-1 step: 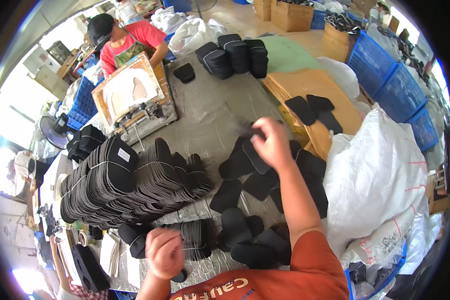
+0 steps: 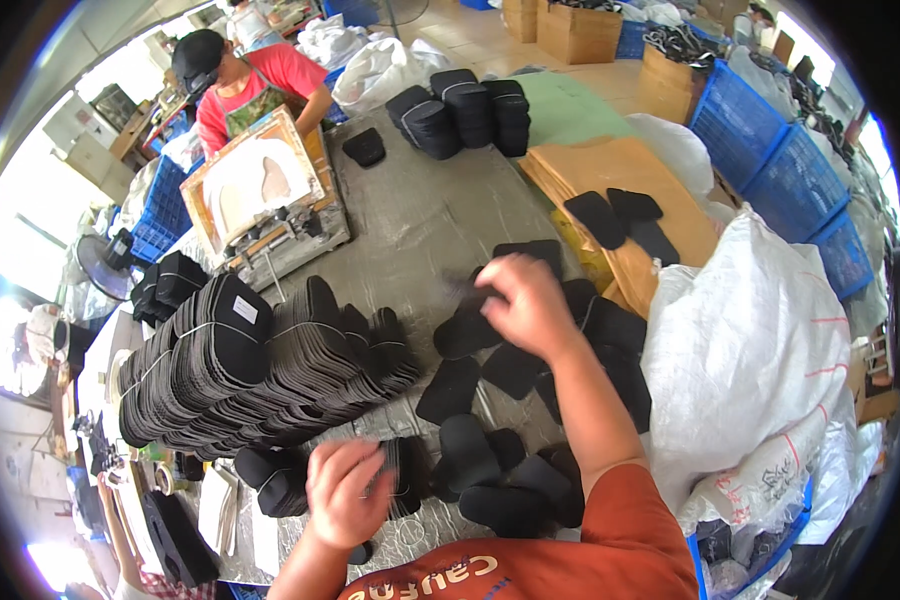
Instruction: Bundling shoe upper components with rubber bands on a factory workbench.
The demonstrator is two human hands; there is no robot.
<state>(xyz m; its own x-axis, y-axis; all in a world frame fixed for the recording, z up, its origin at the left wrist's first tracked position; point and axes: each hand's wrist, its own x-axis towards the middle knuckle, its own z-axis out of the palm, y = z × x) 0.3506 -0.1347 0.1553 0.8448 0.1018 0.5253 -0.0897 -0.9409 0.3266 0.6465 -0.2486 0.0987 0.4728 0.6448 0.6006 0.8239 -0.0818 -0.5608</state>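
My right hand (image 2: 527, 308) is over a loose spread of black, rounded flat pads (image 2: 450, 390), its fingers pinched together. A motion-smeared black pad (image 2: 460, 287) shows at its fingertips. My left hand (image 2: 348, 492) hangs lower, beside a small row of upright black pads (image 2: 408, 480). Its fingers are loosely curled and apart, slightly blurred, with nothing visible in them. To the left of the spread lie long, tightly packed rows of the same pads (image 2: 315, 330). One tied bundle (image 2: 225, 335) there bears a white label.
A framed screen (image 2: 260, 180) on a stand is at the far left, a person in red (image 2: 275, 75) behind it. Tied black stacks (image 2: 460, 110) stand at the table's far end. Brown sheets (image 2: 630, 190) and a big white sack (image 2: 740, 350) line the right side.
My right hand has moved slightly left and nearer, the blurred pad with it. My left hand has shifted right and a little farther, its fingers less tightly curled.
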